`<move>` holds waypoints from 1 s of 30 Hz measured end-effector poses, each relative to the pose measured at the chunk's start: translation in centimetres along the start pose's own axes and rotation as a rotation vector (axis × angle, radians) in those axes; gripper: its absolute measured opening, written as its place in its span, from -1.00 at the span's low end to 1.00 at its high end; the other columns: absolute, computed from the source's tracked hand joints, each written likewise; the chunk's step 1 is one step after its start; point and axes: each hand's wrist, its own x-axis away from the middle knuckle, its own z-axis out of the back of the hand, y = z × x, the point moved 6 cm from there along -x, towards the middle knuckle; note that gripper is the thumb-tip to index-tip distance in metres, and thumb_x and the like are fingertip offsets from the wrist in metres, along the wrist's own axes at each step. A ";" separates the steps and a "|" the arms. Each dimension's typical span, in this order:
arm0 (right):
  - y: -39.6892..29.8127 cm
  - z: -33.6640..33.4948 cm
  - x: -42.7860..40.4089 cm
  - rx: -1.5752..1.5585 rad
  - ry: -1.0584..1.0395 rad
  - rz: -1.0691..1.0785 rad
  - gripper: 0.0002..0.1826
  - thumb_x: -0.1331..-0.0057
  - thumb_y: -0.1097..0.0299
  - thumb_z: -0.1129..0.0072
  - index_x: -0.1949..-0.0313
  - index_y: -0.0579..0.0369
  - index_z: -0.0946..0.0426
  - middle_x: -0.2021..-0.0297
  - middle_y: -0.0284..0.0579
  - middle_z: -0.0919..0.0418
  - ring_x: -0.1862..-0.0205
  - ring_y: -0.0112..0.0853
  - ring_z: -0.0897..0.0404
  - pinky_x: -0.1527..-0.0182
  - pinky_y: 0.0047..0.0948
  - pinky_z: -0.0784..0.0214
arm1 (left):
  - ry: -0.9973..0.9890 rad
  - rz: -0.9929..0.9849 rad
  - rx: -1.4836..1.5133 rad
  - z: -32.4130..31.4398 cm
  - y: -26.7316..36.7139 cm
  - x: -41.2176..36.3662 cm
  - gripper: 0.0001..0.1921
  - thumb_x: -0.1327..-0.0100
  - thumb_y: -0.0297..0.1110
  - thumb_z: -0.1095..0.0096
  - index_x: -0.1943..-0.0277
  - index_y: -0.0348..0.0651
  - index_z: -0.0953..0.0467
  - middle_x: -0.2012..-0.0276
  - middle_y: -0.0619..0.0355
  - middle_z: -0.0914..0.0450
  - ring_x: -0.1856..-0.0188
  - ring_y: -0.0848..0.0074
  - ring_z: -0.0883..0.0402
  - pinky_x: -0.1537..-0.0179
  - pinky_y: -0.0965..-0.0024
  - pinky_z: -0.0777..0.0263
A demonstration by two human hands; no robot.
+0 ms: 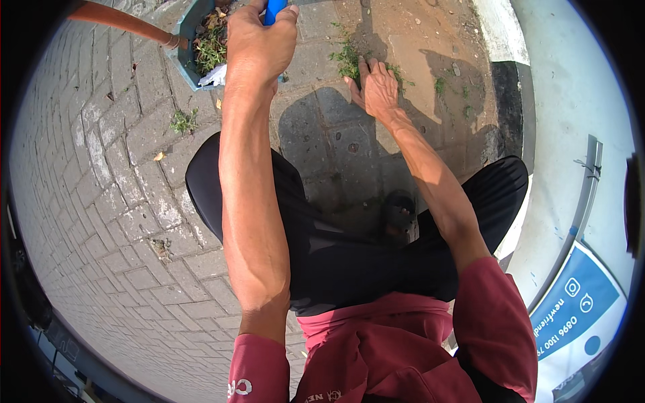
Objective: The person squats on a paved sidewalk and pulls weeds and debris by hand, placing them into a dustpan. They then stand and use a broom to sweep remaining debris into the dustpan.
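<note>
At the top of the head view, my left hand (262,40) is closed around a blue handle (274,11); the rest of that object is out of frame. Just left of this hand lies a blue-green dustpan-like container (182,63) with pulled weeds (211,49), dry leaves and a crumpled white scrap (214,75) in it. My right hand (378,85) reaches down to a clump of green weeds (346,58) growing on the soil-covered paving, its fingers spread at the leaves. Whether the fingertips pinch any stems is hidden.
An orange-brown pole (126,25) joins the container at upper left. A small weed tuft (184,121) and a dry leaf (159,156) lie on the paving blocks (141,279). A black-and-white kerb (508,108) and a pale wall with a blue-and-white banner (579,302) stand at right.
</note>
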 end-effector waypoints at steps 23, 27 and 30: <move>1.1 -1.3 -2.3 0.094 -0.141 0.344 -0.84 -0.20 0.59 -0.02 0.30 0.32 -0.59 0.27 0.29 -0.58 0.24 0.03 -0.64 0.24 -0.08 -0.54 | -0.005 0.016 -0.026 -0.6 0.4 0.5 -0.52 -0.33 -0.33 -0.26 -0.22 -0.43 -0.43 0.55 0.34 -0.38 0.57 0.73 -0.30 0.54 0.57 -0.17; 14.2 6.2 -10.5 0.161 -0.137 -0.212 -0.84 -0.20 0.51 -0.07 0.30 0.23 -0.64 0.32 0.30 -0.64 0.34 -0.03 -0.69 0.28 -0.06 -0.54 | 0.023 -0.028 -0.081 -0.8 1.3 0.8 -0.53 -0.33 -0.31 -0.26 -0.20 -0.44 -0.44 0.54 0.32 -0.40 0.56 0.72 -0.31 0.53 0.56 -0.20; 16.4 10.5 -12.0 0.138 -0.060 -0.068 -0.79 -0.17 0.43 -0.16 0.24 0.29 -0.63 0.45 0.22 -0.61 0.40 -0.05 -0.65 0.30 -0.09 -0.48 | 0.041 -0.031 -0.096 -1.0 1.4 0.3 -0.54 -0.33 -0.31 -0.26 -0.19 -0.44 -0.45 0.53 0.30 -0.42 0.56 0.70 -0.32 0.52 0.54 -0.21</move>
